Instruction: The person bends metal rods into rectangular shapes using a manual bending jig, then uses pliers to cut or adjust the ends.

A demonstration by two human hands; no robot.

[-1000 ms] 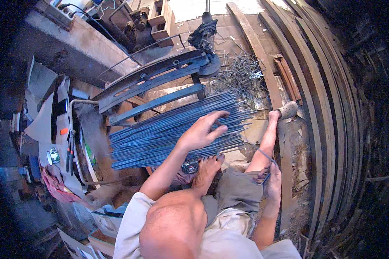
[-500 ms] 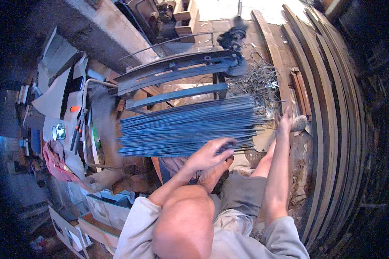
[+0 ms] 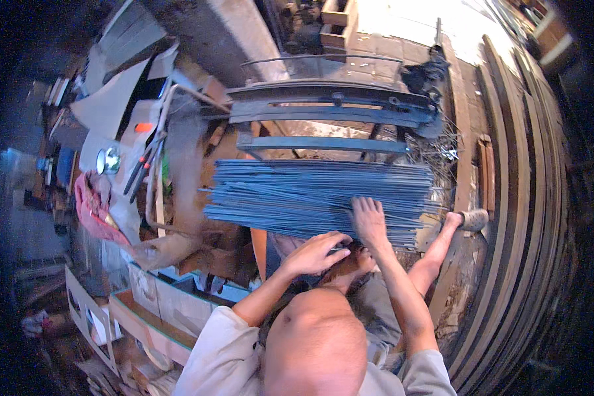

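Note:
A wide layer of thin bluish metal rods (image 3: 277,188) lies roughly side by side in front of me, with some ends sticking out unevenly. My right hand (image 3: 369,221) rests on the near right part of the rods, fingers stretched out and slightly apart. Just off their near edge, my left hand (image 3: 320,253) hovers with curved fingers and the thumb apart; nothing shows in it. Beyond the rods runs a narrow blue-looking bar (image 3: 330,143), and behind that a slotted metal rail (image 3: 323,109).
Tangled wire (image 3: 445,148) lies past the rods' right end. Long bars (image 3: 508,198) stretch along the right side. At left are an enamel mug (image 3: 109,160), a hand tool with dark handles (image 3: 138,177) and a pink cloth (image 3: 94,204). My shod foot (image 3: 474,220) is at right.
My right hand has come left from beside the rods' right end onto the rods. My left hand has drawn back slightly toward me. The whole view has shifted.

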